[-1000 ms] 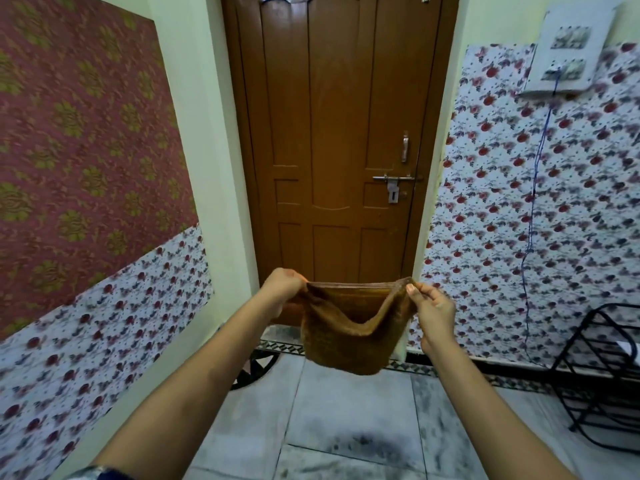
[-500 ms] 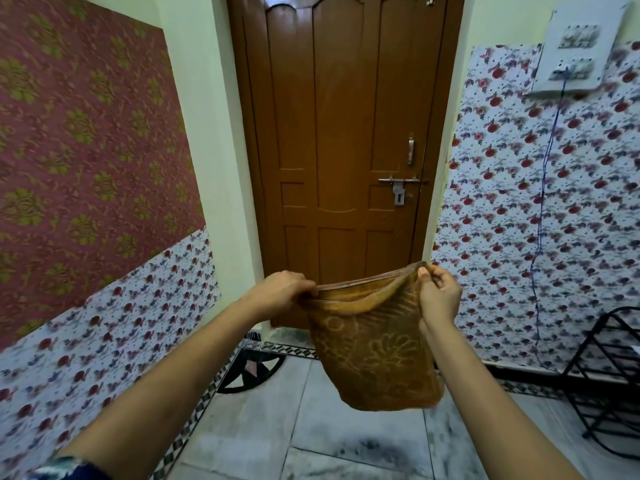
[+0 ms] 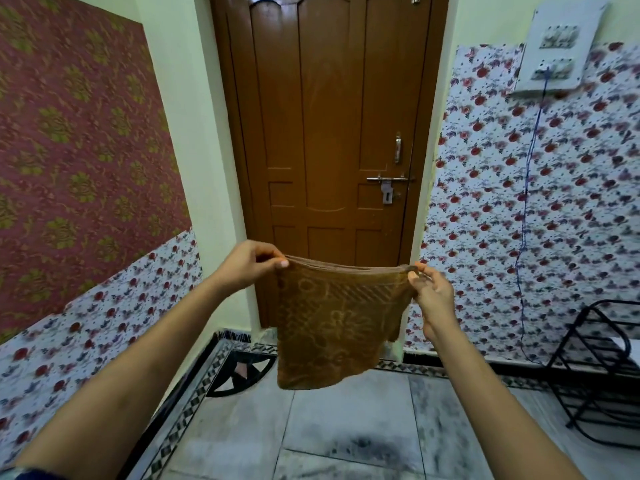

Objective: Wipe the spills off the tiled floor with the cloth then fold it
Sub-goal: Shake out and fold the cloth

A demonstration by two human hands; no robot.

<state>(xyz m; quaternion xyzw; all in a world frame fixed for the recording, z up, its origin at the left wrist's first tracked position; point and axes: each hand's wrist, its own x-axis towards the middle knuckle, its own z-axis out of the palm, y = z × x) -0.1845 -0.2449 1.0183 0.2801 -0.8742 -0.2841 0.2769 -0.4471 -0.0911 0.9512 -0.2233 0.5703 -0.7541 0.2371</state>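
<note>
A brown patterned cloth [image 3: 332,323] hangs doubled over in the air in front of the door, its top edge pulled taut and level. My left hand [image 3: 251,263] pinches the top left corner. My right hand [image 3: 431,289] pinches the top right corner. Both arms reach forward at about waist height. Below the cloth lies the grey tiled floor [image 3: 349,417], with dark smudges [image 3: 363,445] on the tile near me.
A shut brown wooden door [image 3: 332,133] with a latch stands straight ahead. Flowered wallpaper covers the walls on both sides. A black metal rack [image 3: 595,368] stands on the floor at the right. A switch panel [image 3: 557,53] with a blue cord hangs at upper right.
The cloth was bunched and sagging between my hands; my hands have moved apart and the top edge is now stretched straight, with the cloth hanging flat.
</note>
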